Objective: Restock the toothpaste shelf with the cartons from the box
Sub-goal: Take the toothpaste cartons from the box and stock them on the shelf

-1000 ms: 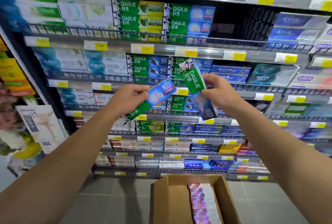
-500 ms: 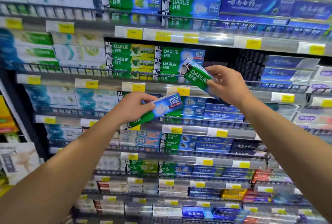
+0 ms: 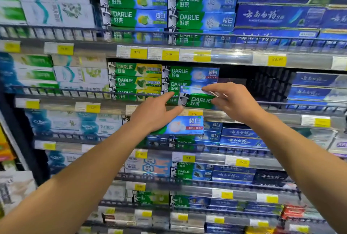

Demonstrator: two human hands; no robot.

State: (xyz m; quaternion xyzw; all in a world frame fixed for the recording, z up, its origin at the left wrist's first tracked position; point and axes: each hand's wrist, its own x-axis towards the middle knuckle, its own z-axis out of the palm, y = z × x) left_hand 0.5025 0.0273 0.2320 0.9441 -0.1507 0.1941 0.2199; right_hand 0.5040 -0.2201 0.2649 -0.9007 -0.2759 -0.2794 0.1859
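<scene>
Toothpaste shelf (image 3: pixel 244 110) carries stacked green-and-blue Darlie cartons (image 3: pixel 189 76). Right hand (image 3: pixel 234 102) grips one Darlie carton (image 3: pixel 197 100) at the shelf's wire rail, beside the stack. Left hand (image 3: pixel 150 115) clasps a second carton (image 3: pixel 185 125) just below.

Left end of lower carton (image 3: pixel 185 125) hidden behind left hand (image 3: pixel 154 114). Price labels (image 3: pixel 242 162) mostly too blurred to read. Bottom shelves (image 3: pixel 187 220) smeared.

Glossy printed cardboard cartons (image 3: pixel 187 125) — dark metal wire shelf rail (image 3: pixel 75 92), shiny plastic price strip (image 3: pixel 234 55).
</scene>
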